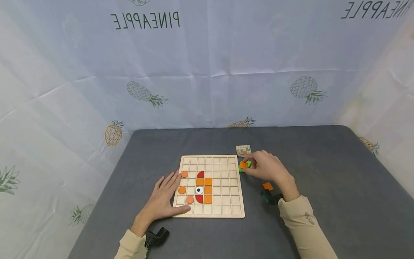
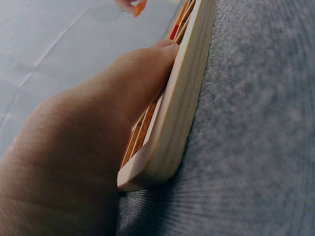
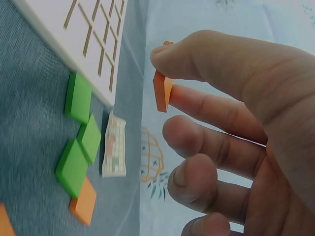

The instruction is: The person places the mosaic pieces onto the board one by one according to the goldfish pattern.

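Note:
A wooden grid board (image 1: 225,174) lies on the table. My left hand (image 1: 163,199) rests on its left side, fingers spread and straight, the thumb (image 2: 147,66) over the front rim. Between thumb and forefinger, my right hand (image 1: 266,167) pinches an orange square tile (image 3: 162,92), raised beyond the board's right edge. On the board sit orange discs (image 1: 182,190), two red quarter-round tiles (image 1: 200,174), several orange squares (image 1: 208,190) and an eye tile (image 1: 199,190). Green tiles (image 3: 72,168) lie on the table under the right hand, partly hidden in the head view.
A small printed card (image 1: 243,150) lies beyond the board's far right corner. One loose orange tile (image 1: 267,186) is near the right wrist; another orange tile (image 3: 83,201) touches the green ones. Behind the grey table (image 1: 323,162) hangs a pineapple-print curtain (image 1: 194,100).

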### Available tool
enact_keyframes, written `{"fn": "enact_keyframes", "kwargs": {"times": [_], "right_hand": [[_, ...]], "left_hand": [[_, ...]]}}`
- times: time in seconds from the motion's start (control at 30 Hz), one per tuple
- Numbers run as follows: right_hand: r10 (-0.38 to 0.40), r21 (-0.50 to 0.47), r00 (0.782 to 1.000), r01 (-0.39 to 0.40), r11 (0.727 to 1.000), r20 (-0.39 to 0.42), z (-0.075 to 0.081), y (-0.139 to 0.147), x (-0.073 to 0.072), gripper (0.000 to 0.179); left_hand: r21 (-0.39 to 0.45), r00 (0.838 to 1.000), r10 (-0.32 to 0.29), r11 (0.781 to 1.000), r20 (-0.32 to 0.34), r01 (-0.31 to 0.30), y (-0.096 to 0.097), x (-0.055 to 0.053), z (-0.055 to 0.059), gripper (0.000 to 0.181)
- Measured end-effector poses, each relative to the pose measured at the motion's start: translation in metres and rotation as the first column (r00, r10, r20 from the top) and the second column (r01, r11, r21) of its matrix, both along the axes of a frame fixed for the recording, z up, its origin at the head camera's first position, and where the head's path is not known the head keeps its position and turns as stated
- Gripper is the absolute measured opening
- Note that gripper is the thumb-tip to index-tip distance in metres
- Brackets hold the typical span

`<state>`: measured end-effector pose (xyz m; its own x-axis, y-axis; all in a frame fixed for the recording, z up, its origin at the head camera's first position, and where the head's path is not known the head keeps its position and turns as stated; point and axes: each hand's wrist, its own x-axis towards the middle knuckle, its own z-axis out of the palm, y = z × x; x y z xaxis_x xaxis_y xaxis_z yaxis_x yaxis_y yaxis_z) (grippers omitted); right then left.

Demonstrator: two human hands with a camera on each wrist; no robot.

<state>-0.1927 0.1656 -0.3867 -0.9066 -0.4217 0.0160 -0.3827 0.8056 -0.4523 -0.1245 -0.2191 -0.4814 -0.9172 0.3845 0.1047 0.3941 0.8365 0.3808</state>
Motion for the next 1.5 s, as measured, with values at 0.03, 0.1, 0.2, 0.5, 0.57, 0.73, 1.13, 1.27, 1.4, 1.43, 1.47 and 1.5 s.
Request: {"fn": "enact_keyframes", "kwargs": {"times": [0.03,0.1,0.2,0.5,0.57,0.73,1.13,1.27,1.4,1.43,1.47,1.5], "right_hand": [[0.006,0.002,1.000,-0.006,1.000,-0.003,0.000,-0.003,0.000,0.024],[0.017,0.005,1.000,-0.017,1.000,-0.011,0.001,-0.008,-0.001,0.025],[0.032,0.005,0.999,-0.032,0.999,-0.016,0.000,-0.016,-0.001,0.024],[0.049,0.002,0.999,-0.049,0.999,0.000,-0.003,-0.040,-0.001,0.025],[0.058,0.003,0.998,-0.058,0.998,-0.002,-0.004,-0.045,-0.001,0.024],[0.106,0.002,0.994,-0.106,0.994,-0.017,-0.008,-0.057,0.001,0.023],[0.138,-0.005,0.989,-0.138,0.990,0.047,-0.024,-0.079,0.007,0.024],[0.150,0.000,0.988,-0.150,0.989,0.048,-0.026,-0.084,0.008,0.021],[0.148,0.016,0.987,-0.150,0.989,0.067,-0.029,-0.088,0.008,0.021],[0.147,0.023,0.987,-0.149,0.989,0.068,-0.029,-0.089,0.008,0.021],[0.147,0.027,0.987,-0.149,0.988,0.070,-0.030,-0.090,0.008,0.022],[0.147,0.029,0.987,-0.150,0.988,0.069,-0.031,-0.091,0.008,0.022]], "left_hand": [[-0.002,1.000,0.000,1.000,0.000,0.000,0.000,0.000,0.000,0.114],[0.000,1.000,0.002,1.000,0.003,-0.002,0.000,0.000,0.000,0.114],[-0.005,1.000,0.003,1.000,0.007,-0.003,0.000,0.000,0.000,0.114],[-0.008,1.000,-0.003,1.000,0.001,0.003,0.000,0.000,0.000,0.114],[-0.013,1.000,-0.003,1.000,-0.002,0.003,0.000,0.000,0.001,0.114],[-0.013,1.000,-0.002,1.000,-0.003,0.002,0.000,0.000,0.001,0.114],[-0.005,1.000,0.009,1.000,0.012,-0.009,0.000,0.000,0.000,0.114],[-0.011,1.000,0.012,1.000,0.011,-0.012,0.000,0.000,0.000,0.114],[-0.017,1.000,0.014,1.000,0.010,-0.014,0.001,0.000,0.000,0.114],[-0.018,1.000,0.014,1.000,0.010,-0.014,0.001,0.000,-0.001,0.114],[-0.018,1.000,0.015,1.000,0.010,-0.014,0.001,0.000,-0.001,0.114],[-0.017,1.000,0.015,1.000,0.011,-0.015,0.001,0.000,-0.001,0.114]]}}
